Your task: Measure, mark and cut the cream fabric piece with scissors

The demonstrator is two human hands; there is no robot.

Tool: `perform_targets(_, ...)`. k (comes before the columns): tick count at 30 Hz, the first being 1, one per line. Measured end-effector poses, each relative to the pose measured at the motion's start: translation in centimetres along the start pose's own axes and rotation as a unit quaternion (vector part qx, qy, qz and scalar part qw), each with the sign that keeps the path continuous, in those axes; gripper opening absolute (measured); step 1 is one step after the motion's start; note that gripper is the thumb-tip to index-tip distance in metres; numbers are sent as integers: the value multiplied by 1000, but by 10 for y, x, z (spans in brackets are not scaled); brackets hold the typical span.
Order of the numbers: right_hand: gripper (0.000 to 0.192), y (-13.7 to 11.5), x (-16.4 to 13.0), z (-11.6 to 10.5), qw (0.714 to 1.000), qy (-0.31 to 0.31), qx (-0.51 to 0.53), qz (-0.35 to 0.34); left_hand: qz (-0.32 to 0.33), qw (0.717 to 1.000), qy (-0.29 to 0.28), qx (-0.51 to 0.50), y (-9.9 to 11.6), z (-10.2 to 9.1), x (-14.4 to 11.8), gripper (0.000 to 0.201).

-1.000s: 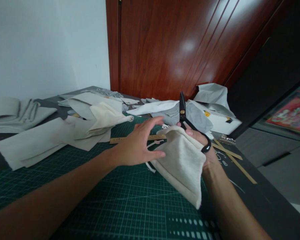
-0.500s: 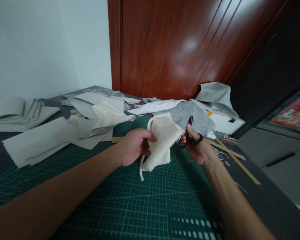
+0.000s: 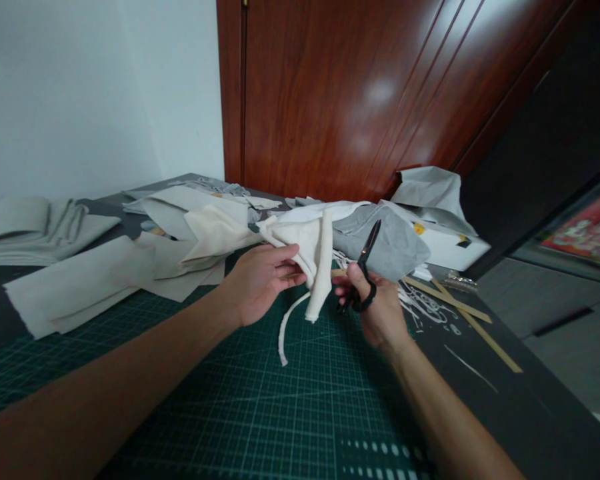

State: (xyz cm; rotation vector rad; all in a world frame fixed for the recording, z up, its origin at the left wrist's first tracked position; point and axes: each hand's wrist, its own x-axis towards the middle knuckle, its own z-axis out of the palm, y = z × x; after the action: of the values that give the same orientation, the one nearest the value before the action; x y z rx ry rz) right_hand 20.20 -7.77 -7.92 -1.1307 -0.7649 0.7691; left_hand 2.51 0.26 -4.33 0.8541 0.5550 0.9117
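A cream-white piece of cloth [image 3: 300,240] with folded, seamed edges is pinched by my left hand [image 3: 263,283] above the cutting mat. From its lower edge a thin fabric strip [image 3: 283,333] dangles toward the mat. My right hand [image 3: 380,303] grips black-handled scissors [image 3: 365,263], their dark blades pointing up and away. The fingertips of that hand sit just right of the cloth; whether they touch it I cannot tell.
The green cutting mat [image 3: 260,413] covers the dark table. Folded grey-beige cloth [image 3: 35,230] and flat cloth pieces [image 3: 90,280] lie left. Behind are grey fabric [image 3: 385,237] and a white box [image 3: 450,247]. Wooden strips [image 3: 485,333] and white thread scraps [image 3: 427,303] lie right.
The cloth has been turned, so its folded right edge now stands nearly upright. My right hand has moved left and slightly down with the scissors, uncovering more thread scraps.
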Motion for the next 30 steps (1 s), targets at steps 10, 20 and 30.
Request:
perform_targets(10,45,4,-9,12,999,-10,-36,-18,25,999,22,-24,-6,6,-8,24)
perform_targets(20,30,-12,11,-19,999,-5,-7,-52,-38,995,-85,-41,-30,5,-11,40)
perform_targets(30,36,-29,21,-25,998,-23,-11,-66,-79,977,-199,-5,-43,4,-18,56)
